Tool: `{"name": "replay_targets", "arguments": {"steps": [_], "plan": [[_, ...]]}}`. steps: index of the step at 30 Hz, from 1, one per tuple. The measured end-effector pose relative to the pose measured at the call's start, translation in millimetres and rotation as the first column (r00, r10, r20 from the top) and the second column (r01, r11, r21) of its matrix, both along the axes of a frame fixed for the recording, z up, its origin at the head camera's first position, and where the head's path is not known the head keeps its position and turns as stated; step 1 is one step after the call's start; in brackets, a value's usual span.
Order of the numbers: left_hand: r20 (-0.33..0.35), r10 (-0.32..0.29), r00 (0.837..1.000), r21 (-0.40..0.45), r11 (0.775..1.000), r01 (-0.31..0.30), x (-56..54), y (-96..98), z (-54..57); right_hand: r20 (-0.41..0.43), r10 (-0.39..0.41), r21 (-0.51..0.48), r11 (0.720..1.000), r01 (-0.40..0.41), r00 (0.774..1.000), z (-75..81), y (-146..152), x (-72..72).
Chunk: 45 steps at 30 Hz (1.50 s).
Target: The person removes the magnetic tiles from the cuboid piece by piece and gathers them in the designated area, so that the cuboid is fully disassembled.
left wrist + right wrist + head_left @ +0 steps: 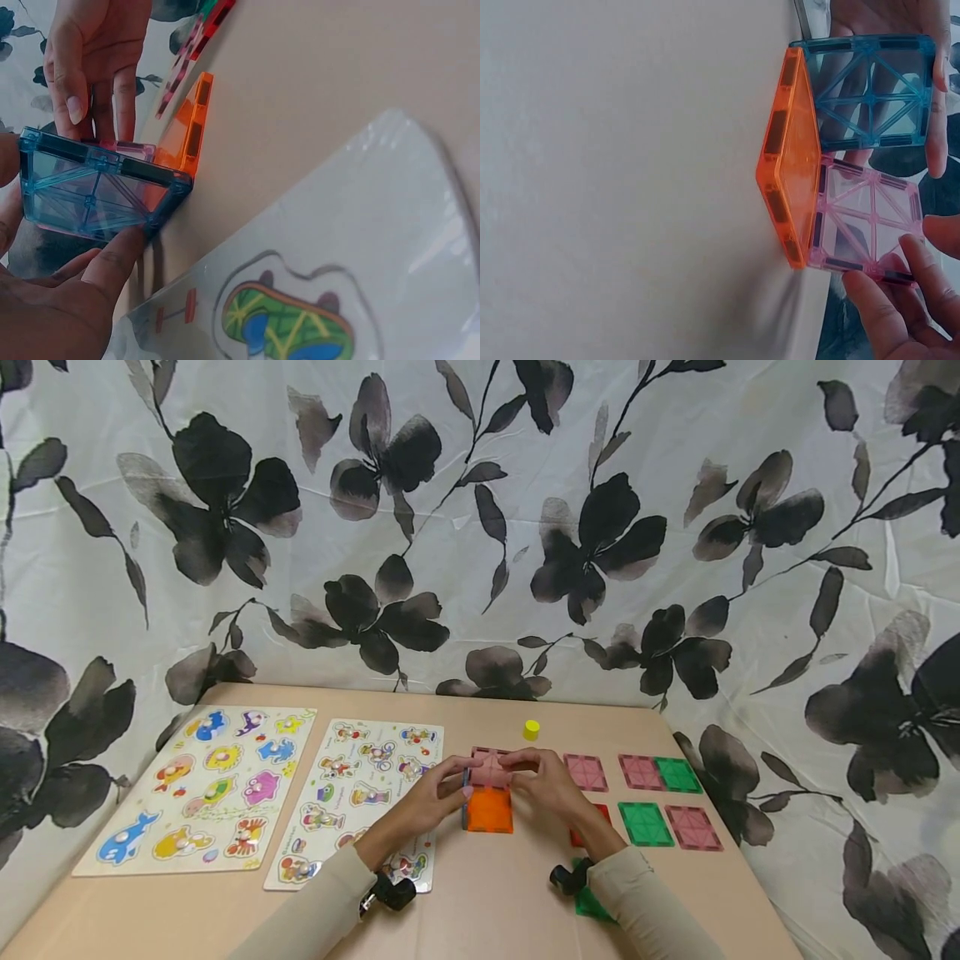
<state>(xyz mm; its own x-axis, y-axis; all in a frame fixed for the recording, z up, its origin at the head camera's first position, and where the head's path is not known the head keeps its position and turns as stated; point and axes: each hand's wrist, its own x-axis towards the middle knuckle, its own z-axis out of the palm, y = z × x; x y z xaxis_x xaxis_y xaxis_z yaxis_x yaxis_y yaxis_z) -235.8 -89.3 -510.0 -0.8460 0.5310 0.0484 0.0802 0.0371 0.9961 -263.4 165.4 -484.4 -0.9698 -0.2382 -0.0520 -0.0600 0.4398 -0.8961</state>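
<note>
An orange magnetic tile lies on the table. A blue square tile stands up along one of its edges, and a pink square tile stands along an adjoining edge. My left hand holds the blue tile by its edges, with a fingertip at its lower side in the left wrist view. My right hand pinches the outer edge of the pink tile between thumb and fingers. The blue and pink tiles meet near one corner; whether they fully touch I cannot tell.
Two picture boards, one with sea animals and one with child figures, lie to the left. Several pink, green and red tiles, including a green one, lie at the right. A small yellow cylinder stands near the back edge.
</note>
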Motion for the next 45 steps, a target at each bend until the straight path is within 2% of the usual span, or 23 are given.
{"name": "replay_targets", "arguments": {"steps": [8,12,17,21,27,32,40,45], "plan": [[-0.018,0.014,1.0,-0.02,1.0,-0.015,1.6,-0.4,-0.1,0.007,-0.027,-0.049,0.998,0.028,1.0,-1.6,-2,0.6],[-0.034,0.028,0.999,-0.036,0.999,-0.03,2.3,0.4,0.3,-0.041,-0.062,-0.046,0.997,0.06,0.997,-0.2,0,-0.1],[-0.066,0.05,0.997,-0.068,0.996,-0.054,4.0,2.6,0.1,-0.109,-0.12,-0.032,0.993,0.118,0.987,8.9,5,0.9],[-0.106,0.036,0.994,-0.06,0.997,-0.043,4.1,3.7,-1.4,-0.141,-0.156,-0.047,0.987,0.151,0.978,17.6,13,4.8],[-0.127,0.033,0.991,-0.067,0.997,-0.042,2.9,3.0,-3.2,-0.154,-0.191,-0.088,0.98,0.179,0.969,24.7,31,13.6],[-0.108,0.038,0.993,-0.068,0.997,-0.045,2.2,2.8,-4.1,-0.135,-0.198,-0.07,0.979,0.19,0.971,26.5,53,26.8],[-0.102,0.026,0.994,-0.056,0.998,-0.032,1.9,2.9,-4.1,-0.173,-0.166,0.004,0.986,0.169,0.971,27.0,100,57.8],[-0.098,0.028,0.995,-0.064,0.997,-0.034,1.9,2.7,-2.9,-0.124,-0.175,-0.007,0.985,0.175,0.977,24.7,131,78.8]]}}
